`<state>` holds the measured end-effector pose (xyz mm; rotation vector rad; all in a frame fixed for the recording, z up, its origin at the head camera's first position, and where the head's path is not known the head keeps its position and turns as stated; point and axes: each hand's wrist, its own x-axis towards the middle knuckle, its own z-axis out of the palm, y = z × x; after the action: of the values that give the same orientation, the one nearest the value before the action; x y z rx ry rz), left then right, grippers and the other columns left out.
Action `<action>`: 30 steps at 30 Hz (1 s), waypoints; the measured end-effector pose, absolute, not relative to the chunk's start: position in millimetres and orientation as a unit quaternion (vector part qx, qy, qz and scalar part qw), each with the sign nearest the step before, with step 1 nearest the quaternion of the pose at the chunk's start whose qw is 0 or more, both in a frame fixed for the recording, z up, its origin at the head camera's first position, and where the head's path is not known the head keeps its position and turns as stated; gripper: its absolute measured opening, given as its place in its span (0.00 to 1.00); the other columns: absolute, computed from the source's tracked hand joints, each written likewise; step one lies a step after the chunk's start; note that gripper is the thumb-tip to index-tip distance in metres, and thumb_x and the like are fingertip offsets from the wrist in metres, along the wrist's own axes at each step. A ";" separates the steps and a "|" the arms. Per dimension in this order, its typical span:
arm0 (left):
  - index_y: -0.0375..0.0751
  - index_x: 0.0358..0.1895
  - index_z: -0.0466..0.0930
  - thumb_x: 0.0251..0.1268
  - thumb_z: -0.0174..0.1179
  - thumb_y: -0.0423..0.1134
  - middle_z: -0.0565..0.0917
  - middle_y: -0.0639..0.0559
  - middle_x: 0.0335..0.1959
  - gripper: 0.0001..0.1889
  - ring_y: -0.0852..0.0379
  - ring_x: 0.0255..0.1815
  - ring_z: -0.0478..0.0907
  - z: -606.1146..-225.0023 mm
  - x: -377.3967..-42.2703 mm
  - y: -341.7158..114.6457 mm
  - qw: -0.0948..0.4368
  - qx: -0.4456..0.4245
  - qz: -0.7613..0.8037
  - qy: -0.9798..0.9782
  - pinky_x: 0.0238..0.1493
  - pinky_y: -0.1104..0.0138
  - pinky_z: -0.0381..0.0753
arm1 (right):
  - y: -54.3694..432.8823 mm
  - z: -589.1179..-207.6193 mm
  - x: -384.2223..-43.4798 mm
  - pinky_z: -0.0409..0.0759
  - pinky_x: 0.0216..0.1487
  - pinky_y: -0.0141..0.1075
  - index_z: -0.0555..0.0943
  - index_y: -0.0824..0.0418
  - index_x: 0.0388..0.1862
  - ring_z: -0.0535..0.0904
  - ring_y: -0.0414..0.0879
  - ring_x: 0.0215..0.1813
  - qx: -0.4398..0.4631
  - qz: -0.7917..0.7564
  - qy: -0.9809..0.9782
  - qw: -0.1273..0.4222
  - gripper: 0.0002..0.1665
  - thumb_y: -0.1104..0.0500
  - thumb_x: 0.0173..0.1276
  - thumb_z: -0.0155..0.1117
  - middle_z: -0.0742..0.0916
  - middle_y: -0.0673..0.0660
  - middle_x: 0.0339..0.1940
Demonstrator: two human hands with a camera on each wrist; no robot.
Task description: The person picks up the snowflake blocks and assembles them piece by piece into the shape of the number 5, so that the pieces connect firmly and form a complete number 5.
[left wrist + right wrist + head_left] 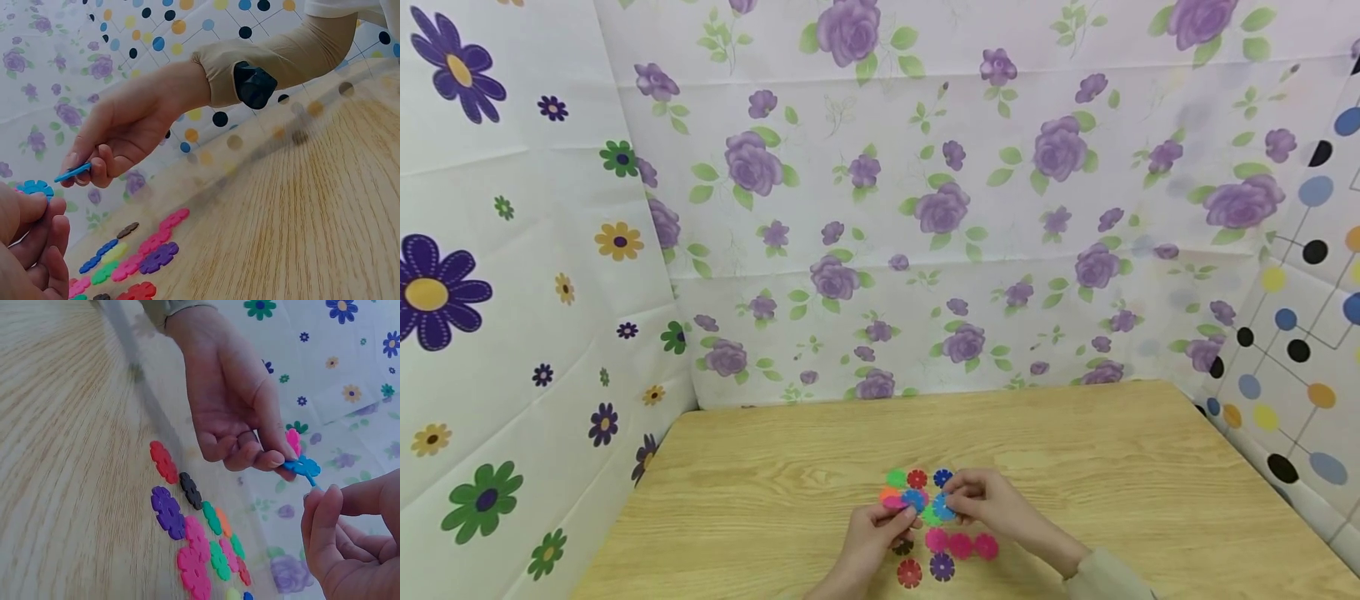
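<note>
Two bare hands hold notched, flower-shaped discs above a wood-grained tabletop (760, 483). The left hand (874, 535) pinches a joined pair between thumb and fingers: a blue disc (913, 500) with a pink disc (294, 441) set at an angle to it. The right hand (992, 502) pinches a single light-blue disc (943, 507) by its edge, just beside the pair; whether the two blue pieces touch cannot be told. Loose discs lie flat below and around the hands. Beyond them are a red disc (917, 479) and a dark-blue disc (943, 478); nearer the wearer, a row of three pink discs (961, 546) extends to the right, with a purple disc (942, 567) and a second red disc (909, 573) in front. A black disc (190, 490) is partly hidden by the left hand in the head view. A rose-printed cloth (910, 250) hangs behind.
</note>
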<state>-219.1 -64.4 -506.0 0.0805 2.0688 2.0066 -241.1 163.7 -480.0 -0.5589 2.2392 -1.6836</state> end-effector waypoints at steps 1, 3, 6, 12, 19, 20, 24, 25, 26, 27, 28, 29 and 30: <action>0.30 0.44 0.85 0.66 0.62 0.44 0.88 0.52 0.32 0.17 0.63 0.32 0.82 -506.3 -219.2 -63.6 0.127 0.029 0.690 0.712 0.36 0.71 0.80 | 163.1 -478.2 -240.3 0.86 0.37 0.44 0.80 0.70 0.47 0.84 0.49 0.33 -0.193 -0.590 0.771 0.146 0.14 0.60 0.71 0.60 0.87 0.60 0.33; 0.31 0.43 0.85 0.66 0.62 0.43 0.88 0.53 0.31 0.16 0.63 0.32 0.82 -507.1 -219.5 -62.5 0.126 0.029 0.688 0.714 0.36 0.70 0.80 | 162.2 -475.4 -239.0 0.86 0.37 0.42 0.79 0.71 0.48 0.83 0.47 0.32 -0.187 -0.598 0.764 0.154 0.14 0.60 0.71 0.60 0.87 0.60 0.33; 0.31 0.42 0.85 0.65 0.63 0.43 0.88 0.53 0.31 0.15 0.62 0.32 0.82 -508.6 -220.3 -61.6 0.129 0.031 0.689 0.712 0.36 0.70 0.79 | 160.9 -473.2 -237.4 0.86 0.37 0.37 0.78 0.72 0.49 0.83 0.43 0.32 -0.179 -0.610 0.754 0.166 0.15 0.61 0.71 0.59 0.87 0.58 0.32; 0.29 0.42 0.85 0.65 0.63 0.41 0.89 0.50 0.32 0.15 0.61 0.31 0.82 -511.2 -221.0 -61.1 0.117 0.053 0.698 0.704 0.37 0.70 0.81 | 158.2 -473.3 -235.9 0.85 0.37 0.32 0.77 0.73 0.49 0.81 0.40 0.31 -0.153 -0.640 0.728 0.190 0.17 0.60 0.70 0.61 0.85 0.52 0.29; 0.28 0.40 0.85 0.65 0.63 0.41 0.88 0.44 0.33 0.15 0.61 0.30 0.81 -509.6 -219.1 -60.4 0.069 0.080 0.693 0.713 0.36 0.71 0.82 | 150.6 -472.4 -233.9 0.84 0.49 0.46 0.77 0.72 0.53 0.82 0.39 0.32 -0.083 -0.678 0.701 0.205 0.23 0.55 0.68 0.65 0.85 0.50 0.30; 0.29 0.40 0.85 0.64 0.63 0.42 0.88 0.43 0.34 0.15 0.61 0.30 0.81 -509.1 -218.6 -60.4 0.063 0.081 0.693 0.713 0.36 0.71 0.82 | 149.3 -471.6 -233.4 0.84 0.50 0.47 0.77 0.71 0.53 0.82 0.39 0.32 -0.079 -0.680 0.700 0.204 0.23 0.55 0.67 0.65 0.85 0.51 0.31; 0.30 0.39 0.85 0.64 0.63 0.43 0.87 0.44 0.32 0.16 0.59 0.30 0.80 -509.3 -215.8 -61.0 0.053 0.082 0.700 0.707 0.35 0.71 0.81 | 145.3 -467.7 -230.4 0.85 0.47 0.43 0.77 0.70 0.50 0.82 0.39 0.31 -0.075 -0.687 0.692 0.207 0.20 0.56 0.66 0.66 0.85 0.50 0.29; 0.30 0.39 0.85 0.65 0.63 0.43 0.87 0.45 0.32 0.16 0.59 0.30 0.80 -509.5 -214.8 -61.3 0.053 0.083 0.702 0.705 0.35 0.70 0.81 | 144.7 -466.8 -229.3 0.85 0.45 0.41 0.78 0.70 0.49 0.82 0.39 0.31 -0.076 -0.688 0.690 0.210 0.19 0.57 0.66 0.66 0.85 0.50 0.28; 0.30 0.39 0.85 0.64 0.63 0.43 0.87 0.47 0.31 0.16 0.60 0.29 0.80 -509.3 -213.8 -61.7 0.054 0.083 0.705 0.702 0.35 0.70 0.81 | 144.1 -465.5 -228.1 0.85 0.43 0.38 0.77 0.69 0.47 0.82 0.39 0.31 -0.077 -0.691 0.686 0.215 0.18 0.57 0.66 0.66 0.84 0.50 0.28; 0.29 0.39 0.85 0.65 0.63 0.43 0.87 0.49 0.30 0.16 0.60 0.29 0.80 -509.8 -213.2 -62.3 0.050 0.089 0.708 0.699 0.34 0.70 0.82 | 143.5 -464.0 -226.9 0.84 0.42 0.36 0.77 0.68 0.46 0.81 0.38 0.30 -0.079 -0.694 0.681 0.220 0.16 0.57 0.66 0.66 0.84 0.49 0.27; 0.30 0.39 0.84 0.65 0.63 0.43 0.87 0.49 0.30 0.15 0.60 0.29 0.80 -508.9 -212.1 -62.7 0.048 0.094 0.708 0.698 0.34 0.70 0.82 | 142.9 -462.2 -225.6 0.84 0.40 0.33 0.77 0.67 0.45 0.80 0.37 0.30 -0.081 -0.697 0.676 0.225 0.15 0.58 0.67 0.66 0.83 0.49 0.26; 0.29 0.40 0.84 0.65 0.63 0.42 0.87 0.49 0.31 0.15 0.61 0.29 0.81 -507.5 -210.9 -63.2 0.045 0.099 0.711 0.695 0.35 0.70 0.83 | 142.3 -460.2 -224.1 0.83 0.39 0.31 0.77 0.66 0.44 0.80 0.37 0.29 -0.084 -0.700 0.671 0.229 0.14 0.58 0.67 0.66 0.82 0.48 0.25; 0.29 0.40 0.84 0.64 0.63 0.42 0.88 0.47 0.31 0.15 0.61 0.30 0.81 -506.0 -209.8 -63.6 0.041 0.107 0.711 0.693 0.35 0.69 0.83 | 141.7 -457.9 -222.7 0.82 0.38 0.30 0.77 0.65 0.42 0.79 0.36 0.29 -0.089 -0.705 0.664 0.233 0.12 0.58 0.67 0.65 0.82 0.48 0.24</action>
<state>-209.8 -63.6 -506.0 0.3285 2.1233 2.1789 -222.7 141.7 -457.9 -0.2440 1.8244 -1.9357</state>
